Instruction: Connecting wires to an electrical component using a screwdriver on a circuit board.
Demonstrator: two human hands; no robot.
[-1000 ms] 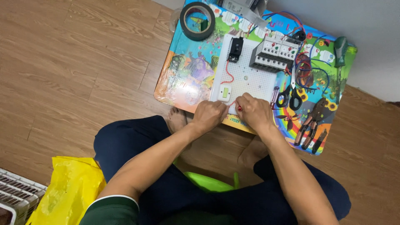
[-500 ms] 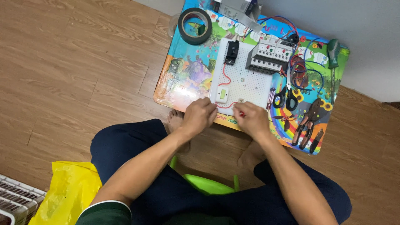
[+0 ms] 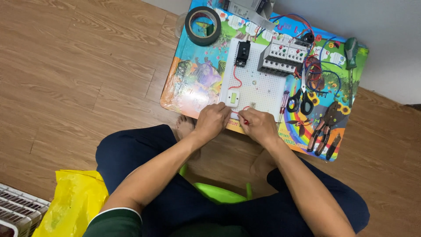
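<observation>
Your left hand (image 3: 213, 120) and right hand (image 3: 259, 126) meet at the near edge of the white board (image 3: 258, 85), and the step in hand looks like fixing the small white switch (image 3: 233, 98) and its red wire (image 3: 237, 81) to that board. Your left fingers are curled down just below the switch, pressing on the board's edge; whether they pinch anything you cannot tell from here. Your right hand is closed around a slim red-tipped tool (image 3: 246, 122), probably a small screwdriver, its tip pointing toward your left fingertips.

From your grip, the switch sits just ahead of your left knuckles, touching the board. The red wire runs up and away from it to a black block (image 3: 242, 53) at the far end. Farther off to the right of that stands the grey breaker unit (image 3: 283, 57). Just beyond your right hand lies a second screwdriver (image 3: 283, 107), then the scissors (image 3: 301, 100) and pliers (image 3: 324, 127) further right on the colourful table (image 3: 193, 83). The tape roll (image 3: 202, 25) lies well away, ahead and left.

The next move likely calls for a steady left hand holding the part flat while your right brings the tool tip square onto the fixing point; a slip could dislodge the wire.
</observation>
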